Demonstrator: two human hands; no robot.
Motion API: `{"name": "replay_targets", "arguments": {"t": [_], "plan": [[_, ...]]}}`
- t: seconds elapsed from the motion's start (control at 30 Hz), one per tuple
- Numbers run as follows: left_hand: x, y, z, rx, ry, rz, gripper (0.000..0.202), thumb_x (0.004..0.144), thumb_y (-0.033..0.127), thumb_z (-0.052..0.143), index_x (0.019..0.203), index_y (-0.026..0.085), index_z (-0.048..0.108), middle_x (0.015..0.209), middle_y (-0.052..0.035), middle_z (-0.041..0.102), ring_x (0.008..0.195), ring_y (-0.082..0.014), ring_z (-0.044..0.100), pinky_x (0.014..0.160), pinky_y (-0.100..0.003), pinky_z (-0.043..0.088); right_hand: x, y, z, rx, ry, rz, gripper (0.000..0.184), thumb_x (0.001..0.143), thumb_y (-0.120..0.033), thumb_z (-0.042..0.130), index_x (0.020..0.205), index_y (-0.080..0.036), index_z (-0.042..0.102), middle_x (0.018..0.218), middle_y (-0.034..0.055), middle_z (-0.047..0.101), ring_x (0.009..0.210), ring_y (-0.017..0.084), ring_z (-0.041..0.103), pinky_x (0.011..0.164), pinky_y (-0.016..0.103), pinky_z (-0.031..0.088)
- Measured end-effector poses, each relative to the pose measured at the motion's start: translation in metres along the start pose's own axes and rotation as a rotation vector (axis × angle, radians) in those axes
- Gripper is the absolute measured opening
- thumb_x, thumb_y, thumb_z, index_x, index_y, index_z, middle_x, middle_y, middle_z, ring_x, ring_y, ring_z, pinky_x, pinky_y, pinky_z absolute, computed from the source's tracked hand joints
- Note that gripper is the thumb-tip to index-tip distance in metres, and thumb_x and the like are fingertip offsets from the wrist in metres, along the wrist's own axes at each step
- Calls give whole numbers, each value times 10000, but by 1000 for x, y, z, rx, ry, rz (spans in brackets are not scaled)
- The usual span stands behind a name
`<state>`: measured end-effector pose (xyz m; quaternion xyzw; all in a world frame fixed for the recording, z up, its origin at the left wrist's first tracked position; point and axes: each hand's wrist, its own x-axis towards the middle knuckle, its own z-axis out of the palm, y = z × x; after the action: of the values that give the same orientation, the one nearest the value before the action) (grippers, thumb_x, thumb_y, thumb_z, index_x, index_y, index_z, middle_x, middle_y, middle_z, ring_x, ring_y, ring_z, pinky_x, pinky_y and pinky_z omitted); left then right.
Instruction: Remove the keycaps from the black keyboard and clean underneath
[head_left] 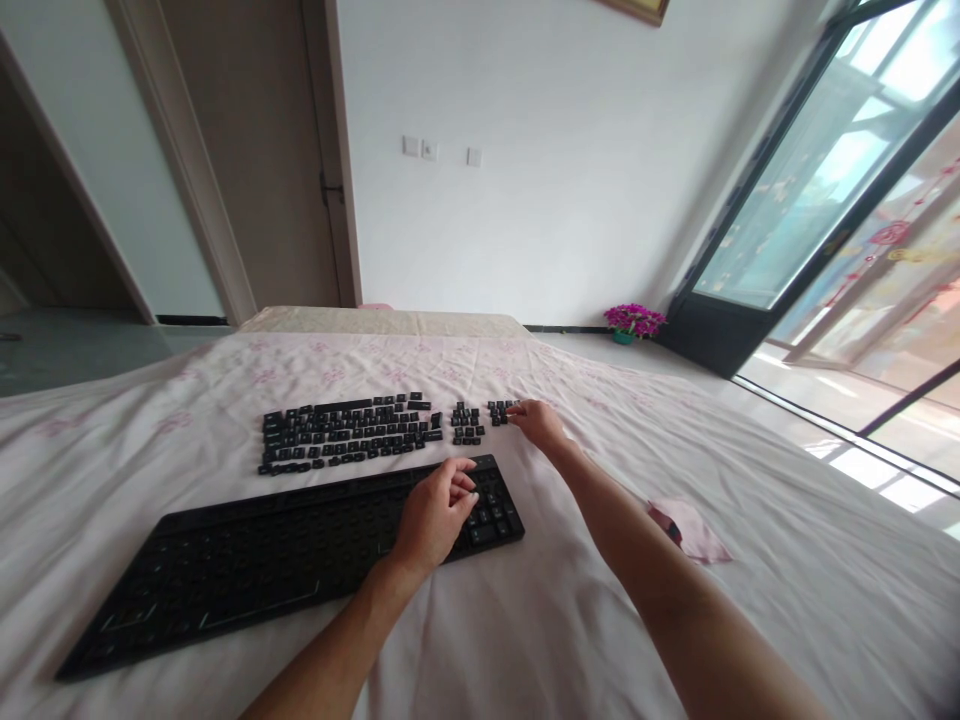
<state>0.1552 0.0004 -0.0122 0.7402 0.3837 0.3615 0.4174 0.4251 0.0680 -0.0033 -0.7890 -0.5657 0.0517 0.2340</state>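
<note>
A black keyboard [300, 545] lies at a slant on the bedsheet. Keycaps fill its number pad [491, 508] at the right end, while the main section shows rows of bare key sockets. My left hand [439, 505] is over the keyboard beside the number pad, thumb and forefinger tips nearly together; anything between them is too small to make out. Farther forward, my right hand [538, 425] pinches at a keycap at the edge of a small cluster of loose keycaps [499, 412]. A middle cluster [467, 425] and a large block of keycaps [345, 432] lie to its left.
The patterned pale bedsheet [622, 620] has soft wrinkles. A pink cloth or packet [694, 530] lies right of my right forearm. Beyond the bed are a white wall, a door [255, 150], a pot of magenta flowers [634, 320] and a glass door [795, 200].
</note>
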Motion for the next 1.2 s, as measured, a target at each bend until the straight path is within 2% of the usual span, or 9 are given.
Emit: {"name": "replay_targets", "arguments": {"t": [0.07, 0.17, 0.27, 0.37, 0.5, 0.63, 0.77, 0.9, 1.2], "plan": [[0, -1, 0, 0, 4, 7, 359, 753, 108, 586, 1098, 205, 606, 899, -2, 671, 721, -106, 640, 739, -250, 503, -4, -4, -6, 19, 24, -9, 279, 841, -386, 569, 903, -188, 757, 837, 64, 732, 805, 210, 650, 645, 254, 413], [1, -2, 0, 0, 4, 14, 350, 752, 104, 593, 1087, 205, 610, 896, -3, 673, 719, -108, 641, 735, -251, 505, -16, -14, -19, 75, 17, -37, 483, 951, -461, 358, 898, -169, 739, 836, 68, 725, 753, 181, 645, 653, 251, 433], [0, -3, 1, 18, 3, 30, 342, 750, 97, 600, 1074, 205, 618, 888, -3, 676, 726, -112, 640, 736, -253, 507, -38, -28, -38, 203, -60, -227, 600, 993, -475, 206, 897, -197, 729, 898, 39, 723, 816, 154, 646, 739, 238, 450], [-1, -4, 1, 47, -1, 50, 334, 754, 90, 594, 1066, 205, 627, 898, -8, 675, 747, -115, 639, 751, -255, 509, -67, -40, -53, 252, -130, -398, 552, 985, -472, 264, 832, -216, 728, 878, 25, 705, 855, 158, 627, 793, 252, 440], [-3, -5, 2, 86, -10, 67, 324, 756, 88, 588, 1056, 203, 636, 917, -13, 674, 762, -114, 639, 767, -255, 512, -104, -49, -62, 376, -146, -276, 317, 903, -441, 477, 892, -216, 700, 710, -11, 640, 608, 115, 564, 597, 231, 438], [-3, -5, 3, 122, -4, 86, 321, 754, 100, 594, 1050, 215, 641, 926, -7, 674, 755, -110, 634, 756, -244, 512, -124, -52, -61, 536, -258, -181, 211, 778, -379, 642, 865, -191, 682, 643, -18, 613, 556, 106, 544, 481, 203, 428], [-4, -4, 3, 133, -9, 90, 331, 755, 97, 585, 1060, 212, 641, 944, -12, 670, 761, -109, 629, 764, -244, 511, -128, -50, -58, 597, -336, -169, 211, 739, -344, 672, 863, -183, 732, 678, 5, 644, 598, 113, 566, 476, 200, 445], [-5, -2, 2, 125, -20, 86, 320, 754, 100, 586, 1051, 203, 645, 943, -18, 664, 760, -112, 630, 763, -249, 507, -125, -48, -52, 655, -351, -142, 232, 734, -368, 684, 844, -173, 747, 601, 3, 632, 570, 118, 573, 444, 198, 413], [-3, -2, 3, 140, -21, 96, 322, 755, 101, 590, 1053, 211, 645, 927, -10, 663, 752, -112, 623, 750, -244, 489, -124, -53, -50, 716, -388, -158, 222, 733, -370, 699, 805, -164, 742, 634, 9, 653, 554, 103, 564, 464, 201, 429]]}}
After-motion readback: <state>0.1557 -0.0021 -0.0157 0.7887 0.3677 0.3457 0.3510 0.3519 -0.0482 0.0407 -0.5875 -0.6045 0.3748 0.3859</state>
